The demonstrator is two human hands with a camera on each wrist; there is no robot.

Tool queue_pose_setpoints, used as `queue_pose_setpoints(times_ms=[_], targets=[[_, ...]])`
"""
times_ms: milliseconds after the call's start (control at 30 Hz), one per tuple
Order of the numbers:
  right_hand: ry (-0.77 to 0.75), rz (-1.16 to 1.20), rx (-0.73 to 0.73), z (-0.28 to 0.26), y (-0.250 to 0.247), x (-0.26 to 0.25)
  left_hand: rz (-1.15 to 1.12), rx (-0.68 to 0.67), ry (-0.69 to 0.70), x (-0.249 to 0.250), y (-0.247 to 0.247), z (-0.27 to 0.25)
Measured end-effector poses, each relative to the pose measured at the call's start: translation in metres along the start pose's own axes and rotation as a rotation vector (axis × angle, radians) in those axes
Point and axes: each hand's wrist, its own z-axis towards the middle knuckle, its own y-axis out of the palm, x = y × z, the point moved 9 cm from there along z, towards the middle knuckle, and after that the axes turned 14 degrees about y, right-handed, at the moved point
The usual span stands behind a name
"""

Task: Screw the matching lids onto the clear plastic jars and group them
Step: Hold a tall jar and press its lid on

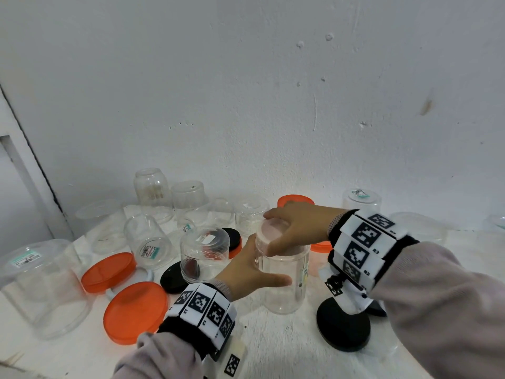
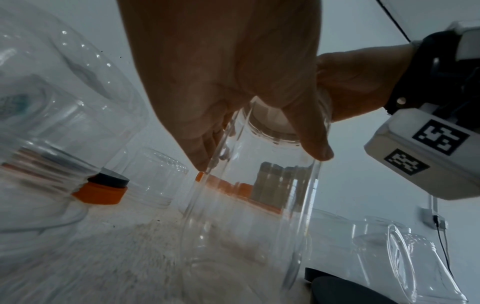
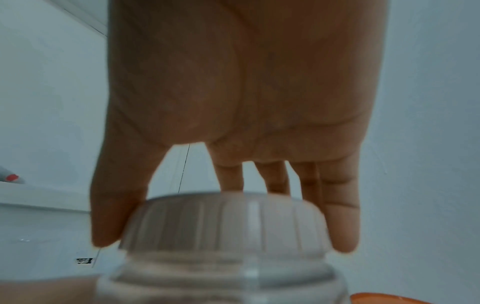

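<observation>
A tall clear jar stands upright on the white table, mid-front. My left hand grips its body from the left, thumb across the near side. On its mouth sits a translucent whitish ribbed lid. My right hand comes from above and the right, with thumb and fingers curled round the lid's rim. In the right wrist view the fingertips bracket the lid above the jar neck. The left wrist view shows the jar under my left hand.
Two big orange lids lie front left, black lids either side of the jar. Several clear jars stand upside down behind and left, a large one at far left. A white wall is close behind.
</observation>
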Motion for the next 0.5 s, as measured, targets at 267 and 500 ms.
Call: queue_pose_setpoints(times_ms=[267, 500], targets=[[-0.02, 0.084, 0.14, -0.004, 0.011, 0.004, 0.006, 0.017, 0.016, -0.001, -0.001, -0.001], [-0.014, 0.096, 0.281, -0.007, 0.016, 0.006, -0.007, 0.002, 0.008, -0.005, -0.001, 0.001]])
